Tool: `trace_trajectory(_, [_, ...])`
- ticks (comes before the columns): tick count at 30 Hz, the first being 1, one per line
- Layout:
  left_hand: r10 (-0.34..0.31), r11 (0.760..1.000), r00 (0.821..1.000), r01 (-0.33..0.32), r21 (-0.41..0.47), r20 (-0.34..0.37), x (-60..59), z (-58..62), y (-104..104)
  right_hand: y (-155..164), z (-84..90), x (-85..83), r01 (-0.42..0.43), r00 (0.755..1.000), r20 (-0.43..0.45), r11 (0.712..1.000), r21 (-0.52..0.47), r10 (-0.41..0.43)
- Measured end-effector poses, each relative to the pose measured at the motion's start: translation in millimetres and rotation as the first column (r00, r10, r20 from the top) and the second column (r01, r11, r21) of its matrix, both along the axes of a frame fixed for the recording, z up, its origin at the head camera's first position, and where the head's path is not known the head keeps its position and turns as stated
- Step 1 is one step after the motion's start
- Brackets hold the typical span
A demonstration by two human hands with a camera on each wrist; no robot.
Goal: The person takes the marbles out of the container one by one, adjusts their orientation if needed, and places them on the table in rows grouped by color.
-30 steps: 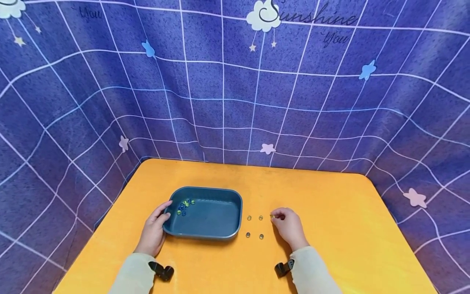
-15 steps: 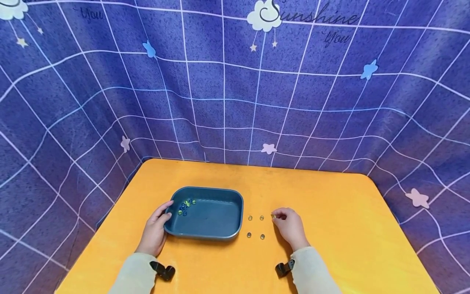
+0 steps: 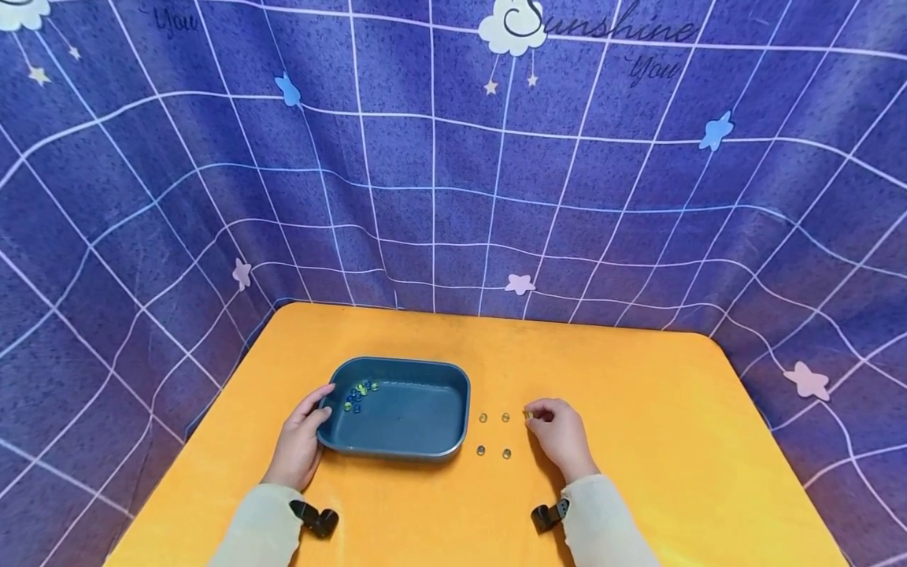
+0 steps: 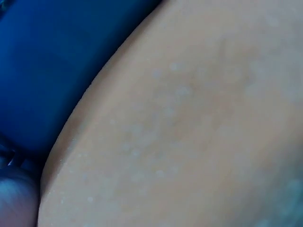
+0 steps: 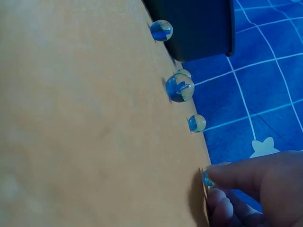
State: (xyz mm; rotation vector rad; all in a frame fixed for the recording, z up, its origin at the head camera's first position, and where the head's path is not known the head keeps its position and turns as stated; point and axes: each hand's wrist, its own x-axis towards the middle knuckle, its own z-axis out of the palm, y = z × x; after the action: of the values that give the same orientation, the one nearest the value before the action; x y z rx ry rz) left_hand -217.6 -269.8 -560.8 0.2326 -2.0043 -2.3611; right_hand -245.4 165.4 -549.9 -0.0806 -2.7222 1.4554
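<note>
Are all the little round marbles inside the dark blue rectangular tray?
No, four clear round marbles sit on the orange table, outside the dark blue rectangular tray.

Blue-purp. gridded curtain [image 3: 453,146] w/ stars [image 3: 717,131] & white clouds [image 3: 513,41] behind & both sides of yel.-orange bench [image 3: 680,417].

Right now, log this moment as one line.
left hand: grips tray | right hand: pinches marble | table: four marbles between tray and right hand | tray: blue and yellow-green marbles inside
</note>
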Motion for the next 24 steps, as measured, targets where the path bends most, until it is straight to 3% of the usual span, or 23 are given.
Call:
trace_trajectory(8, [-0.004,1.0,1.0,0.004,0.013,-0.005,1.2,-1.3,0.7,0.6,10.4,5.2,0.063,0.998,0.002,0.991,-0.119,-0.063])
trace_trajectory(14, [0.005,1.0,1.0,-0.005,0.015,-0.002,2.9,-1.9,-0.9,-8.2,27.7,10.0,0.042,0.998,-0.046,0.986,-0.161,-0.05])
trace_trajectory(19, [0.005,1.0,1.0,-0.005,0.016,-0.004,3.0,-1.0,-1.9,-35.9,44.9,17.5,-0.044,0.983,-0.181,0.982,-0.185,0.01])
trace_trajectory(24, [0.009,1.0,1.0,-0.009,0.021,-0.005,1.5,-0.3,-0.5,-70.4,57.1,27.2,-0.187,0.946,-0.3,0.96,-0.206,0.12])
